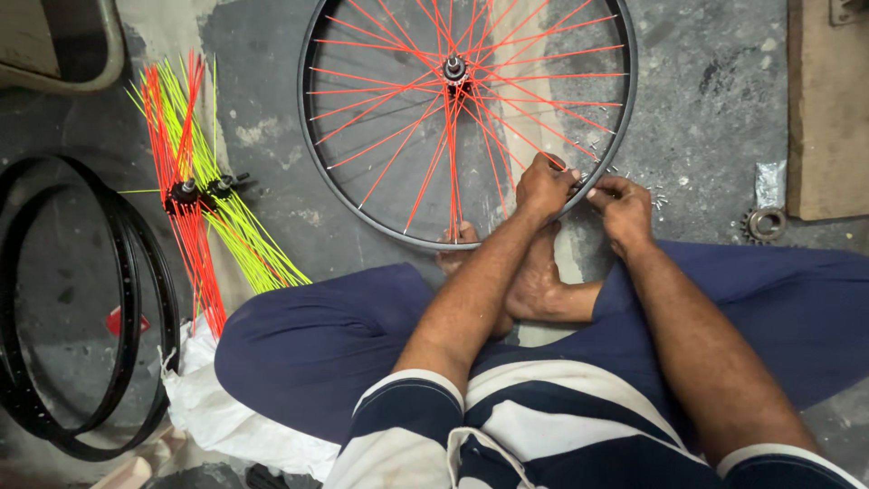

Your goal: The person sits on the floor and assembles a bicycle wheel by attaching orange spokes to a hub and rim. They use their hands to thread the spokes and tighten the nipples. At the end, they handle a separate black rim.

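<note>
A black bicycle wheel rim (312,172) with orange-red spokes (398,136) and a metal hub (454,69) stands on the floor in front of me, its lower edge resting by my bare feet (534,285). My left hand (543,186) grips the rim's lower right part, fingers wrapped over an orange spoke end. My right hand (623,204) is just outside the rim beside it, fingertips pinched on a small part at the rim; the part is too small to identify.
Bundles of red and yellow-green spokes on hubs (195,190) lie at the left. Two bare black rims (136,308) lie at the far left. A small sprocket (766,224) and a wooden board (828,109) are at the right. White cloth (217,407) lies under my knee.
</note>
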